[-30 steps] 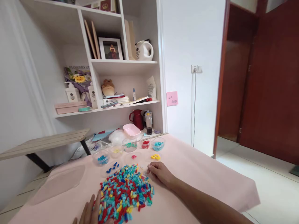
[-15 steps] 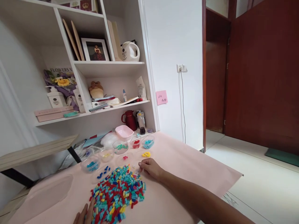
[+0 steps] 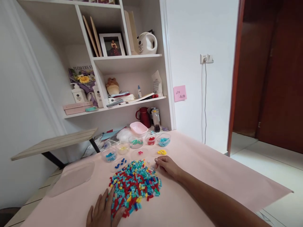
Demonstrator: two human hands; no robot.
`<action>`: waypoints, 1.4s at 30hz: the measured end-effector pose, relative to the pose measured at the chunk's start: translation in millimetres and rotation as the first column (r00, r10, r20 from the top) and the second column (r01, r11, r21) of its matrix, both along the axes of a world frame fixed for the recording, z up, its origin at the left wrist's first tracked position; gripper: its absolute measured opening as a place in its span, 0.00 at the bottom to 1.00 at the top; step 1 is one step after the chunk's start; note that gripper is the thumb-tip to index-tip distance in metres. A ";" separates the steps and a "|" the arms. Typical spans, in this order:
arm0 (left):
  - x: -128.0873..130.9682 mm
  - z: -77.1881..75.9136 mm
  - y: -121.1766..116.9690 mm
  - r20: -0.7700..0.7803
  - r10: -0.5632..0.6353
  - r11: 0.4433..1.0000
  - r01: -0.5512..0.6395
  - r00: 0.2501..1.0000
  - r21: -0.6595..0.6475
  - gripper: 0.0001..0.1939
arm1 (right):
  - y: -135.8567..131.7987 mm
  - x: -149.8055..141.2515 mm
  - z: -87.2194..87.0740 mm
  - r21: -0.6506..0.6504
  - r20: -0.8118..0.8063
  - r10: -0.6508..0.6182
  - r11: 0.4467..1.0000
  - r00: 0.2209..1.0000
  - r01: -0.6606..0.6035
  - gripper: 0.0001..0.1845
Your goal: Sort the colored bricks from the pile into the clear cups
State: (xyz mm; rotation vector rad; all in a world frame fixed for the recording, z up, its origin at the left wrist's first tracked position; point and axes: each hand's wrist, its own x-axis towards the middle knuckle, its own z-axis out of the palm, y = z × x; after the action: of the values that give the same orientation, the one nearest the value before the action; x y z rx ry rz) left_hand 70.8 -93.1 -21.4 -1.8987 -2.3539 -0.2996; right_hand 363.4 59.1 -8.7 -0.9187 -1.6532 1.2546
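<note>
A heap of small colourful building bricks (image 3: 136,184) is spread on the pink-covered table. At its lower left edge lies my left hand (image 3: 103,208), fingers stretched out and apart, the thumb touching the bricks. My right hand (image 3: 168,167) rests by the heap's upper right edge with its fingers pinched together; whatever they hold, if anything, is hidden. A few whitish pieces (image 3: 149,162) lie just left of those fingertips. Just beyond the right hand sits a shallow clear dish of yellow bricks (image 3: 162,152).
Clear bowls hold sorted bricks: dark blue (image 3: 121,163), blue (image 3: 110,156), green (image 3: 136,142), red (image 3: 151,140) and light blue (image 3: 163,142). A pink basin (image 3: 138,128) and a dark red jug (image 3: 144,117) stand behind. A clear tray (image 3: 71,179) lies left, beside a small wooden stand (image 3: 56,143).
The view has swung left, so everything sits farther right in the picture. More of my left hand shows at the heap's edge. My right hand stays pinched near the same spot.
</note>
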 end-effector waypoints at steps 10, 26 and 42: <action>1.0 -0.7 -11.2 0.163 -0.079 0.993 0.062 0.984 0.103 0.32 | 0.9 5.4 -4.4 -0.082 -0.099 -0.018 0.997 0.995 0.010 0.28; -8.9 14.8 -9.9 0.656 -0.197 0.956 -0.005 0.729 0.293 0.35 | -6.5 -1.9 -3.1 0.480 0.382 -0.245 0.876 0.891 0.035 0.14; -21.2 3.2 0.0 0.578 -0.204 0.945 0.004 0.790 0.328 0.25 | -4.0 13.9 -6.1 0.511 0.456 -0.151 0.851 0.877 -0.119 0.17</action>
State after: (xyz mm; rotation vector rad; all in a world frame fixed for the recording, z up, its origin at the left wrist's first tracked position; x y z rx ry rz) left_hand 49.6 -93.1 -18.2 -1.9773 -2.3218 -1.4004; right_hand 377.3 55.1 -14.8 -0.9289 -2.2243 0.4996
